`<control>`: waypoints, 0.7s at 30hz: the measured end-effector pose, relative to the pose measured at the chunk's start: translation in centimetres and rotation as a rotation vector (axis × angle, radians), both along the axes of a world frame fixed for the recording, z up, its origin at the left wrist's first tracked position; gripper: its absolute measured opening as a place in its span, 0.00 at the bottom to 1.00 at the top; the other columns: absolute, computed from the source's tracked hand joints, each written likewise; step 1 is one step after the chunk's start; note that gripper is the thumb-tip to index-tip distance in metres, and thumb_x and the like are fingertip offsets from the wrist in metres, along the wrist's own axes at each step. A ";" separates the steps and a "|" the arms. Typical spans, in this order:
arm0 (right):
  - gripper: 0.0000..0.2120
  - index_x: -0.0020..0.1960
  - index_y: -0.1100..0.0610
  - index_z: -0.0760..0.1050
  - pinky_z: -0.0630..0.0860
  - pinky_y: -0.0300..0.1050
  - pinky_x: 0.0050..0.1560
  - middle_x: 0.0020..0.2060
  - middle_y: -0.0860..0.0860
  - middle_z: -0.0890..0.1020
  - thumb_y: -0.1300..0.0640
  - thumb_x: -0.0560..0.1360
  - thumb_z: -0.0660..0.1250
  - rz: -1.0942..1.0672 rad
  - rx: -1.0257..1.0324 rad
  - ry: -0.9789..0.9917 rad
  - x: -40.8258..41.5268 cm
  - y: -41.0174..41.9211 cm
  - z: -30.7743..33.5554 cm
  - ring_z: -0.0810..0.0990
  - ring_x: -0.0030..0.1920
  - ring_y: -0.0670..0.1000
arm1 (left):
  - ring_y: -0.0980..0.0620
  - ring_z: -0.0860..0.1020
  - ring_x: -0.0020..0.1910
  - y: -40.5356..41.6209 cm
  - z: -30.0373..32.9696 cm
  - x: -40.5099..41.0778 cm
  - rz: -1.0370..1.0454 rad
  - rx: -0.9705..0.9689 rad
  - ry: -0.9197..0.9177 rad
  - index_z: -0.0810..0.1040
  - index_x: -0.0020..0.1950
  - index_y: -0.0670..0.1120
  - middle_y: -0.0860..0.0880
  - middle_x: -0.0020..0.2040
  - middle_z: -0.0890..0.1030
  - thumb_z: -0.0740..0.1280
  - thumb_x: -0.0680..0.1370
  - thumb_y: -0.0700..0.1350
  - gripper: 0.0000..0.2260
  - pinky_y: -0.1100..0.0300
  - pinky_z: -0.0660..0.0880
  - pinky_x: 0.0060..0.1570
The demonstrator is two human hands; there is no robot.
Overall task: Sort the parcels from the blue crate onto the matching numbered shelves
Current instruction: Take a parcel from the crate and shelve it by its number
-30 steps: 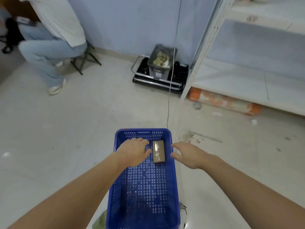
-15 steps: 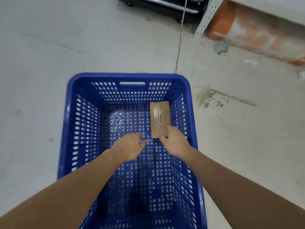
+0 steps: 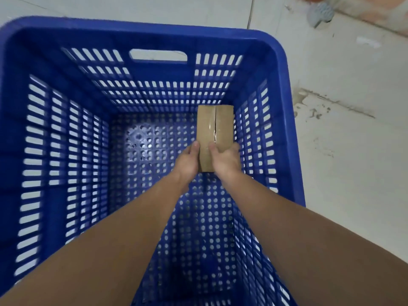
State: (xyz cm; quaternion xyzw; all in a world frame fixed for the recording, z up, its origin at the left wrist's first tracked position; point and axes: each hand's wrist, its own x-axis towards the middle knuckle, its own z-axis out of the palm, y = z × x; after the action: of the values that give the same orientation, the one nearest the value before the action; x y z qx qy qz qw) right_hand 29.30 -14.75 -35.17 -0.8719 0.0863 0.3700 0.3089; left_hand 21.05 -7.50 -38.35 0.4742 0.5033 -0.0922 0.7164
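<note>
Hands, left point(image 3: 187, 161) and right point(image 3: 225, 160), now grip the parcel point(image 3: 215, 129).

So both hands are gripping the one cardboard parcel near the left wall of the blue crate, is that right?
Not quite. The head view shows the cardboard parcel near the right wall of the blue crate, not the left. The rest holds: the left hand and the right hand both grip its near end, and it is the only parcel in sight.
</note>
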 end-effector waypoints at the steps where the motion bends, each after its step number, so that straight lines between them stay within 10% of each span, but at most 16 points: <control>1: 0.40 0.81 0.58 0.52 0.73 0.56 0.70 0.76 0.57 0.67 0.40 0.80 0.67 0.005 0.025 0.029 -0.1 -0.1 0.5 0.72 0.72 0.60 | 0.50 0.81 0.64 0.0 0.8 -0.2 0.012 -0.006 0.005 0.74 0.75 0.48 0.49 0.65 0.83 0.53 0.85 0.61 0.26 0.47 0.73 0.71; 9: 0.71 0.76 0.49 0.57 0.75 0.55 0.70 0.67 0.47 0.75 0.20 0.41 0.77 0.129 0.228 0.133 -4.4 -0.7 15.7 0.76 0.67 0.51 | 0.56 0.83 0.57 -0.5 18.6 -6.2 0.083 0.211 0.031 0.84 0.62 0.51 0.54 0.56 0.86 0.53 0.86 0.60 0.23 0.55 0.78 0.64; 15: 0.72 0.77 0.41 0.50 0.75 0.56 0.69 0.69 0.45 0.70 0.24 0.42 0.81 0.290 0.302 0.077 -4.2 0.2 33.4 0.74 0.68 0.49 | 0.58 0.84 0.49 0.3 38.8 -8.1 0.023 0.351 -0.090 0.86 0.48 0.49 0.53 0.48 0.88 0.50 0.87 0.58 0.27 0.65 0.79 0.49; 21: 0.52 0.76 0.42 0.53 0.78 0.48 0.60 0.62 0.43 0.75 0.43 0.63 0.83 0.376 0.444 0.131 -1.5 -1.2 54.8 0.78 0.60 0.46 | 0.61 0.83 0.56 0.4 60.3 -9.5 0.058 0.363 -0.175 0.84 0.50 0.66 0.63 0.53 0.86 0.53 0.87 0.57 0.20 0.61 0.76 0.59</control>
State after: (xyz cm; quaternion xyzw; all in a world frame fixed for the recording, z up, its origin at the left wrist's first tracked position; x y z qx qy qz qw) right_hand 27.76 -15.97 19.61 -0.7581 -0.1401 0.4860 0.4117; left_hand 11.54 -7.10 21.96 0.5873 0.4609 0.0622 0.6625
